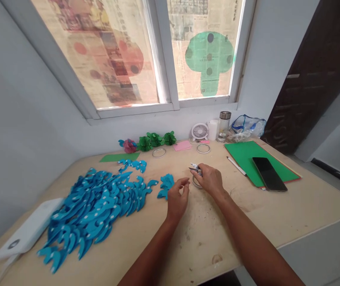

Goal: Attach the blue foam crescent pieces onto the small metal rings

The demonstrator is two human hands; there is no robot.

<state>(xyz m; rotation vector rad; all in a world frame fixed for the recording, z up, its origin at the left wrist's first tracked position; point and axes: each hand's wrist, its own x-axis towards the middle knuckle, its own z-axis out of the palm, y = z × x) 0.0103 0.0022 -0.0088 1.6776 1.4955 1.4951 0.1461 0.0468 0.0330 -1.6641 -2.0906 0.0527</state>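
Note:
My left hand is near the middle of the table, its thumb and fingertips drawn together in a pinch. Whatever may be between them is too small to make out. Just right of it, my right hand grips a small tool with a dark pointed tip and a white part; its exact kind is unclear. Below that hand lies a roll of tape, partly covered by the fingers. A small cluster of blue paper pieces rests beside my left hand, partly behind it.
A large heap of blue paper pieces with white squares spreads over the left side, beside a white power bank. Paper flowers, a fan and a glass bottle line the back. A phone lies on green sheets.

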